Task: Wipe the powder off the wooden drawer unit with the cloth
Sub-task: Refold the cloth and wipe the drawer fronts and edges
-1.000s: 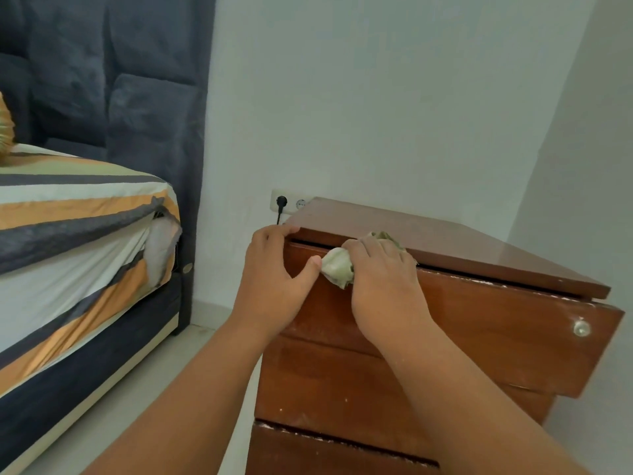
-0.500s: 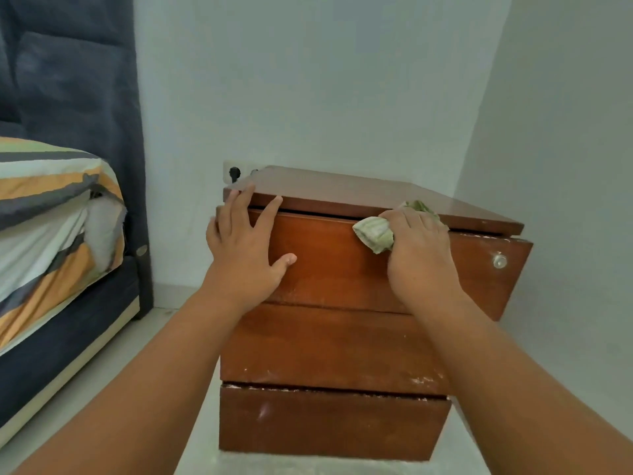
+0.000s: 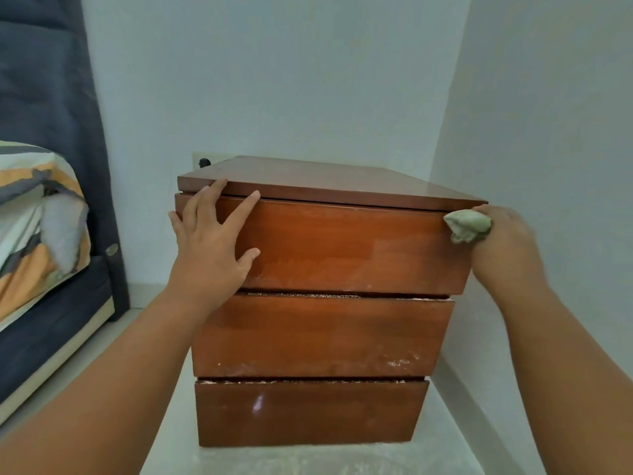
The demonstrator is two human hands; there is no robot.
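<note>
The wooden drawer unit [image 3: 325, 334] with three drawer fronts fills the middle of the head view. White powder streaks show along the lower edges of the drawers and as a smear on the bottom front [image 3: 257, 403]. My left hand [image 3: 212, 245] lies flat with spread fingers on the left part of the top drawer front. My right hand [image 3: 503, 241] is closed around a bunched pale green cloth [image 3: 466, 225], which presses against the top drawer's upper right corner, just under the top board.
A bed [image 3: 37, 234] with striped bedding and a dark padded headboard stands at the left. A wall socket with a black plug [image 3: 204, 162] is behind the unit. White walls close in behind and on the right. The floor in front shows scattered powder [image 3: 308, 461].
My right hand has slid the cloth rightward along the top drawer's upper edge to its right corner. My left hand has stayed flat on the drawer's left side. The view has shifted to face the unit.
</note>
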